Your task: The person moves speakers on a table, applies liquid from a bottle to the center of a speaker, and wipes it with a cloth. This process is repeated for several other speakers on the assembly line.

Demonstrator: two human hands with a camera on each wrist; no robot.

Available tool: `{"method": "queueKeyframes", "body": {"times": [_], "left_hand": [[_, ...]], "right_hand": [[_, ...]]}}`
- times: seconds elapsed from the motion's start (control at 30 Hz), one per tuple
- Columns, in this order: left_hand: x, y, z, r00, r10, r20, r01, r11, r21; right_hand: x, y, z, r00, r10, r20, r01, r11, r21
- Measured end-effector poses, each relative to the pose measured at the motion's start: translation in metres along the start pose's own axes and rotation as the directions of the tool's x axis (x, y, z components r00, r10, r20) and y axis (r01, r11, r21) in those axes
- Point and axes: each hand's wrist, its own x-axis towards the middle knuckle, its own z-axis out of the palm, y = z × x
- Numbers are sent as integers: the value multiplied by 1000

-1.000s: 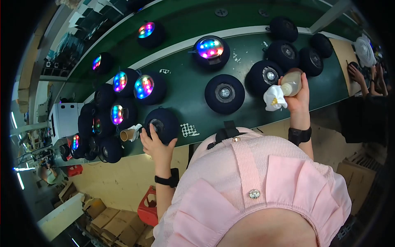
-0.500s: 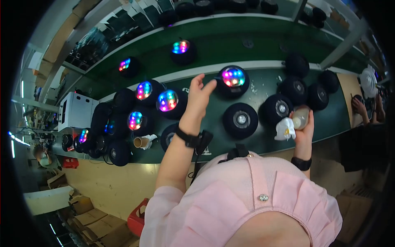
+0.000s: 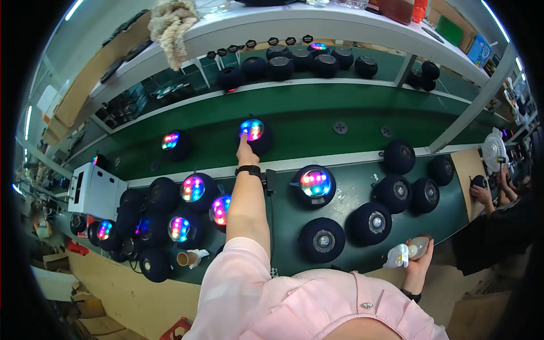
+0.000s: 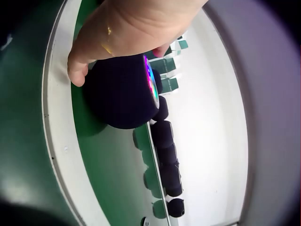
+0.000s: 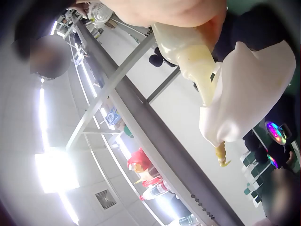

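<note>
My left hand [image 3: 246, 154] reaches far forward to a dark, round, fabric-covered speaker [image 3: 263, 143] with a lit multicoloured dome, its fingers at the dome. In the left wrist view the hand [image 4: 136, 28] lies over the top of this speaker [image 4: 117, 99], thumb spread to one side. Low at the right, my right hand [image 3: 419, 265] grips a translucent squeeze bottle [image 5: 181, 44]. A white cloth [image 5: 249, 89] is wrapped about its nozzle, whose crusted yellow tip [image 5: 221, 153] pokes out. A lit speaker [image 3: 314, 182] and an unlit one [image 3: 322, 240] stand between the hands.
More speakers crowd the left of the green bench, near a white box [image 3: 93, 192] and a cardboard tube [image 3: 184, 259] with tissue. Unlit speakers [image 3: 392, 192] cluster right. Above runs a white shelf [image 3: 317, 22] on posts. Another person's hand [image 3: 483, 195] is at far right.
My left hand has left the unlit speaker at the front edge and swung forward to the lit speaker at the back. The right hand keeps the bottle; the head view has tilted up.
</note>
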Motion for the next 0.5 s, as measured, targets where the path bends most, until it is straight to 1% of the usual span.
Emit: {"method": "queueKeyframes", "body": {"times": [0.03,0.07,0.1,0.13,0.17,0.2,0.23,0.27,0.3,0.37,0.4,0.43,0.5], "left_hand": [[6,0,4,994,-79,-80,85,994,75],[10,-4,6,991,-85,-106,93,993,78],[-3,-1,11,987,-88,-134,100,991,84],[-20,1,15,989,-46,-140,34,996,-82],[-18,-6,15,988,-48,-149,37,996,-75],[-12,-9,15,989,15,-150,-21,999,-40],[-6,-13,16,986,80,-147,-82,997,-7],[-1,-19,17,966,152,-208,-124,982,140],[0,-24,20,954,219,-205,-155,945,289],[-21,-28,31,913,396,-98,-287,796,533],[-26,-31,34,872,490,11,-407,711,573],[-31,-33,35,862,493,115,-464,678,570],[-42,-34,37,899,396,189,-436,754,492]], "right_hand": [[-4,-1,4,1000,-16,-23,16,1000,3],[-6,-1,5,998,-28,-48,28,1000,6],[-5,-2,4,998,-31,-62,31,1000,-1],[-2,-2,5,996,-32,-78,31,999,-10],[0,0,5,995,-29,-91,27,999,-18],[5,3,3,995,-19,-99,17,1000,-19],[12,5,0,997,0,-74,-1,1000,-17],[16,6,0,999,18,-50,-19,1000,-19],[17,9,2,998,25,-53,-27,999,-25],[18,12,13,994,70,-81,-74,996,-44],[17,13,17,994,69,-80,-73,996,-47],[14,13,20,995,80,-56,-82,996,-42],[10,12,23,994,111,-7,-111,993,-41]]}}
